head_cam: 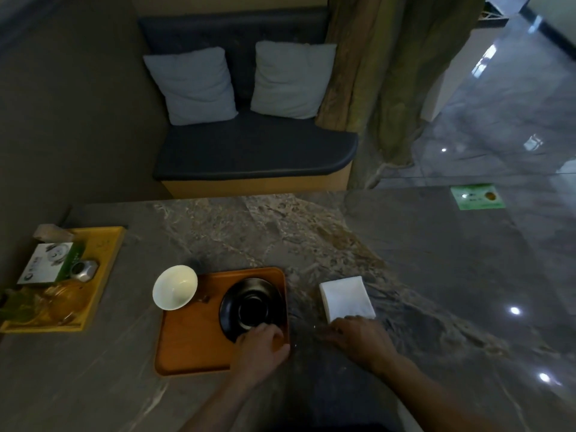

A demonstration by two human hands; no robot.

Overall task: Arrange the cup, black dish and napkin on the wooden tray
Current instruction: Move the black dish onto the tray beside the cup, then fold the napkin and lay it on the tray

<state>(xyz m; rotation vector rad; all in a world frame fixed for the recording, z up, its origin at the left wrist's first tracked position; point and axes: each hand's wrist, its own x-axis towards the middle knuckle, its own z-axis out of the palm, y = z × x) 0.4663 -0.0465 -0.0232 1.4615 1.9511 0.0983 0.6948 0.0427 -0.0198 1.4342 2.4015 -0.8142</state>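
A grey stone table (405,260), polished and veined with pale brown, fills the head view; beyond it stands a dark padded bench (255,151) with two soft grey cushions (193,85), a draped olive curtain (380,73) to its right, and glossy floor tiles (514,113) that mirror the lights. The landmark is the wooden tray (193,338), orange-brown, smooth, with rounded corners and a low rim. On its right half lies the black dish (252,304), round and glossy with a sunken centre. The white cup (175,287), a shallow round bowl shape, overlaps the tray's far left corner; whether it rests on the rim I cannot tell. The napkin (347,297), a white folded square, lies on the stone just right of the tray. The left hand (260,347) curls its fingers on the dish's near edge, pinching it. The right hand (361,338) lies on the stone touching the napkin's near edge, fingers bent; whether it grips I cannot tell. Well left of the tray sits a yellow tray (106,260) bearing a box (46,263).
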